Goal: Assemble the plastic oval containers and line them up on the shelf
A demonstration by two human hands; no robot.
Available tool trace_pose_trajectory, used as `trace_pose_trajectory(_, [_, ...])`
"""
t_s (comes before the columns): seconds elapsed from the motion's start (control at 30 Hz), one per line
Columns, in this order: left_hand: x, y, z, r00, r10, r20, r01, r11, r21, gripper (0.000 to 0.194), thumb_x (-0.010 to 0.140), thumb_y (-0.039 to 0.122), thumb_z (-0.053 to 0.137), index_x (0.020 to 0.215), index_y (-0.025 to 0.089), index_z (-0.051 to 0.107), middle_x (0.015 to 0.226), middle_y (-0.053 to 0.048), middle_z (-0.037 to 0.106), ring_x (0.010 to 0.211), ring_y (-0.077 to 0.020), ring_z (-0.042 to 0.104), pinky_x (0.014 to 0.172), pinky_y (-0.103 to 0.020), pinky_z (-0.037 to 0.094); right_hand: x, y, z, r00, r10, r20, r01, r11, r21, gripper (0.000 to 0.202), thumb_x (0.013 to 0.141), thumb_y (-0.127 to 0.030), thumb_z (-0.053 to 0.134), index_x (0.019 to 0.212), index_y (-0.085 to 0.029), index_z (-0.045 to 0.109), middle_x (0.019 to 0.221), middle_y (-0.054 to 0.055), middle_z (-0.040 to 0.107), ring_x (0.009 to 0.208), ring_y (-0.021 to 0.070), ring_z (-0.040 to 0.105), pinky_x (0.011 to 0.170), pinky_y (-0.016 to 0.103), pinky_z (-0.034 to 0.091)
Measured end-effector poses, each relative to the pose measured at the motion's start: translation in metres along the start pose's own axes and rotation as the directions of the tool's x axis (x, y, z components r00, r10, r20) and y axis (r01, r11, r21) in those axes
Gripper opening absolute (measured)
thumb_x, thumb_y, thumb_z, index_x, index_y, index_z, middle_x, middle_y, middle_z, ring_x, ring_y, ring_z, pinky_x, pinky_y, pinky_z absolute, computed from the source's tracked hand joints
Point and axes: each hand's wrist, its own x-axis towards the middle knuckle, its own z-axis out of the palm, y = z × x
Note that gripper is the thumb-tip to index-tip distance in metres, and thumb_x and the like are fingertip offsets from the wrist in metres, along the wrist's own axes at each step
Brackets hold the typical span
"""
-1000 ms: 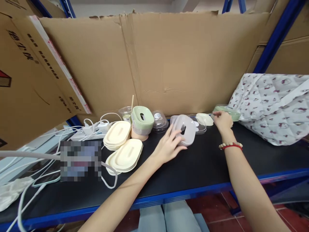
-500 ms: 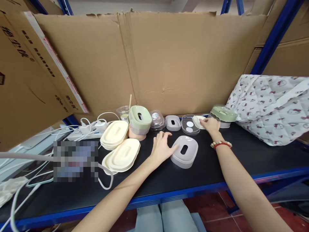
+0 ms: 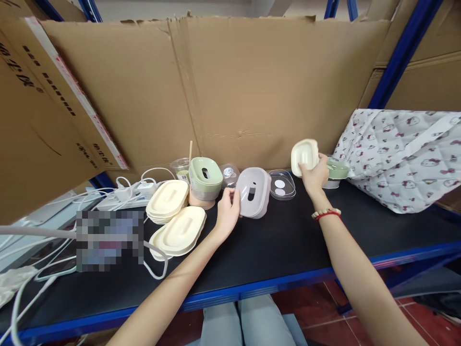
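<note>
My left hand (image 3: 229, 211) grips the left edge of a grey plastic lid (image 3: 253, 193) with an oblong slot, tilted up off the table. In my right hand (image 3: 314, 175) is a small cream tray (image 3: 304, 156), raised in front of the cardboard. Between the two hands a clear container (image 3: 282, 185) with white round spots rests on the table. A green lidded container (image 3: 206, 178) stands left of the grey lid, beside a clear domed lid (image 3: 229, 175). Behind my right hand sits another green-lidded container (image 3: 337, 169).
Stacks of cream lids (image 3: 167, 198) lie at the left, near a power strip (image 3: 124, 194) with white cables. A patterned quilted bag (image 3: 403, 161) is at the right. Cardboard (image 3: 252, 86) stands along the back of the black table (image 3: 273, 254).
My left hand has closed on the grey lid and lifted it up and leftward. My right hand has raised the cream tray from the table and turned it upright.
</note>
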Motion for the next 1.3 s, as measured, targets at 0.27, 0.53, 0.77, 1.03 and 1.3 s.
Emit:
trace_pose_trajectory(0.27, [0.004, 0.003, -0.005, 0.932, 0.171, -0.321, -0.204, 0.976, -0.074, 0.044, 0.094, 0.028, 0.035, 0.137, 0.017, 0.037, 0.134, -0.015, 0.056, 0.126, -0.0216, 0.053, 0.101, -0.035, 0.047, -0.072, -0.093, 0.002, 0.902, -0.380, 0.204, 0.024, 0.517, 0.856, 0.042, 0.074, -0.051, 0.057, 0.104, -0.022, 0.055, 0.110, 0.007, 0.066, 0.107, 0.0251, 0.058, 0.091, 0.037, 0.047])
trace_pose_trajectory(0.53, [-0.003, 0.008, -0.008, 0.926, 0.089, -0.366, -0.118, 0.991, -0.059, 0.046, 0.090, 0.026, 0.036, 0.134, 0.013, 0.042, 0.146, -0.018, 0.044, 0.139, -0.0238, 0.037, 0.115, -0.040, 0.028, -0.109, -0.105, -0.001, 0.777, -0.413, 0.475, -0.375, 0.303, 0.876, 0.057, 0.066, -0.065, 0.061, 0.108, -0.028, 0.052, 0.107, 0.002, 0.065, 0.102, 0.0235, 0.059, 0.079, 0.035, 0.052])
trace_pose_trajectory(0.77, [-0.003, 0.015, -0.005, 0.940, 0.121, -0.319, -0.242, 0.896, -0.373, 0.040, 0.084, 0.038, 0.054, 0.120, 0.021, 0.052, 0.130, -0.010, 0.060, 0.123, -0.0212, 0.053, 0.101, -0.032, 0.043, -0.113, -0.106, 0.004, 0.722, -0.359, 0.591, -0.533, 0.256, 0.806, 0.049, 0.055, -0.038, 0.068, 0.100, -0.027, 0.054, 0.098, 0.000, 0.068, 0.095, 0.0239, 0.062, 0.075, 0.033, 0.052])
trace_pose_trajectory(1.03, [0.000, 0.016, -0.009, 0.944, 0.216, -0.251, -0.290, 0.906, -0.309, 0.027, 0.072, 0.045, 0.065, 0.073, 0.019, 0.061, 0.069, -0.001, 0.063, 0.075, -0.0176, 0.059, 0.070, -0.025, 0.046, -0.106, -0.105, -0.003, 0.892, -0.356, 0.279, -0.164, 0.320, 0.933, 0.048, 0.058, -0.059, 0.070, 0.089, -0.023, 0.063, 0.090, 0.004, 0.069, 0.091, 0.0239, 0.063, 0.082, 0.036, 0.050])
trace_pose_trajectory(1.3, [0.000, 0.013, -0.007, 0.986, 0.152, -0.073, -0.168, 0.929, -0.330, 0.024, 0.066, 0.039, 0.069, 0.064, 0.017, 0.060, 0.061, 0.001, 0.059, 0.065, -0.0145, 0.054, 0.062, -0.024, 0.042, -0.099, -0.103, 0.000, 0.920, -0.274, 0.279, -0.127, 0.465, 0.876, 0.052, 0.060, -0.071, 0.064, 0.071, -0.020, 0.063, 0.075, 0.003, 0.065, 0.077, 0.0203, 0.059, 0.070, 0.032, 0.048])
